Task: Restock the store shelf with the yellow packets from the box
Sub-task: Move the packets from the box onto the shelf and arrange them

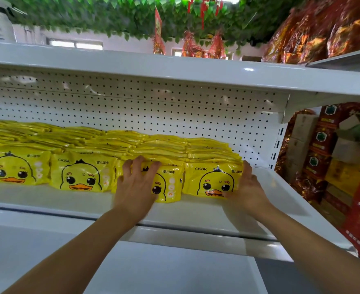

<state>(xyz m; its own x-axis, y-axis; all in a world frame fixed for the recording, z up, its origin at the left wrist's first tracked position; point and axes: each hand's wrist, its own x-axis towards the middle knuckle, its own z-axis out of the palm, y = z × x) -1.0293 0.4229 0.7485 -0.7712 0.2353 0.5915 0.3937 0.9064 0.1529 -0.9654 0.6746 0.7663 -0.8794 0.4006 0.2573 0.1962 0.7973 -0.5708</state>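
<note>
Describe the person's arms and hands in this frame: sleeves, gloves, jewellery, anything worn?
Both forearms are bare up to the frame edge, with no sleeve in view. The left hand and right hand wear no gloves. No watch, bracelet or ring shows on either wrist or on the fingers that are visible. No markings or tape are visible on the arms. The frame is slightly blurred, so fine detail could be missed.

1. Both bare forearms reach up and forward from the near edge, wide apart at the elbows and closer at the wrists.
2. The left hand [135,183] lies palm-forward, fingers spread and nearly straight.
3. The right hand [248,185] stands edge-on, fingers straight, thumb low.
</note>
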